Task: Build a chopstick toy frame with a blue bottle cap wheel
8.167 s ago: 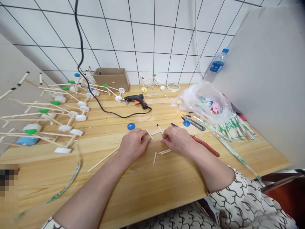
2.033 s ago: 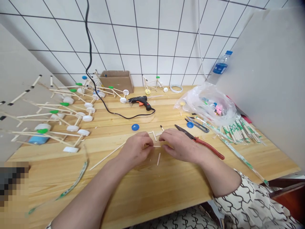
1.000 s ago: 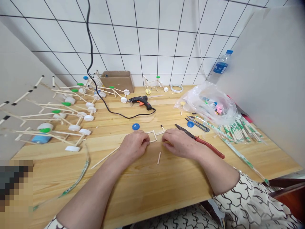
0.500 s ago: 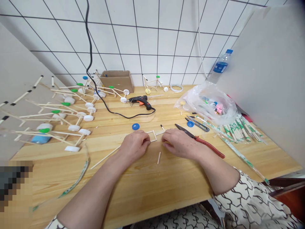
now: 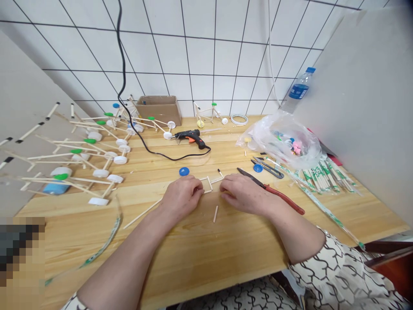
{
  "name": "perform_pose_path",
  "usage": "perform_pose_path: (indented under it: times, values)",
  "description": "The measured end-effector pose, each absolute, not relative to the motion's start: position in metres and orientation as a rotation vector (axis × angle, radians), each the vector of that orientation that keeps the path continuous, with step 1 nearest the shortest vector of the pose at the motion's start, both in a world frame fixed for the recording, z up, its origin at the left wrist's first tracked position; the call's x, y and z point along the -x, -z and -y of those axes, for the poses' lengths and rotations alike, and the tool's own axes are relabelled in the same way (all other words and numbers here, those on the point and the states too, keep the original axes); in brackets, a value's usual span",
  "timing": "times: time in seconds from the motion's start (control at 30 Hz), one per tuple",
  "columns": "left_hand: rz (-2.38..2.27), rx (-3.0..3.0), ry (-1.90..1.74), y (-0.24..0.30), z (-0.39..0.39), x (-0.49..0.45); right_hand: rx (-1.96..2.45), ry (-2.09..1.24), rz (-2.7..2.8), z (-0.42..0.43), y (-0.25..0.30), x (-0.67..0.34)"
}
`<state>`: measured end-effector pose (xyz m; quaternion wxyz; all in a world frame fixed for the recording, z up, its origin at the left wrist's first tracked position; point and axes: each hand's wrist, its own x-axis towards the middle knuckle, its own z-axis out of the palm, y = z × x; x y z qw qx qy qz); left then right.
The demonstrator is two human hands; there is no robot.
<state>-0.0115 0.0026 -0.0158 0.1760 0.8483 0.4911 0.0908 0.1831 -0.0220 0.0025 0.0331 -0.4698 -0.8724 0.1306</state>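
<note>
Your sleeve (image 5: 318, 267): cream, black line pattern. Your stick (image 5: 215, 214): pale tan. Your discs (image 5: 184, 171): blue. Your pliers handle (image 5: 285, 199): red.

Loose printed sleeves over bare forearms
The right sleeve (image 5: 331, 273) is wide, creased cream cloth printed with dark, angular branching lines; its loose hem circles the forearm, leaving the arm uncovered beyond it. Past that hem, the right grip (image 5: 243, 196) is a bare hand, as is the left grip (image 5: 183, 196). Far to the left of the right sleeve, a small corner of the left sleeve (image 5: 74, 304) shows similar print. Just left of the right sleeve, lap cloth (image 5: 245, 298) repeats the pattern in shade.
</note>
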Motion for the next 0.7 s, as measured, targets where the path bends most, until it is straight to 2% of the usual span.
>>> perform_pose_path:
  times: [0.13,0.37,0.7]
  values:
    - [-1.368,-2.369,-0.297,0.010,0.008,0.005,1.445,-0.374,2.666,0.021,-0.002,-0.185]
    - [-1.005,-2.395,-0.151,0.004,0.029,-0.004,1.491,-0.391,2.684,0.021,-0.007,-0.183]
    - [-1.254,-2.350,0.168,0.003,0.030,-0.007,1.413,-0.396,2.662,0.021,-0.002,-0.183]
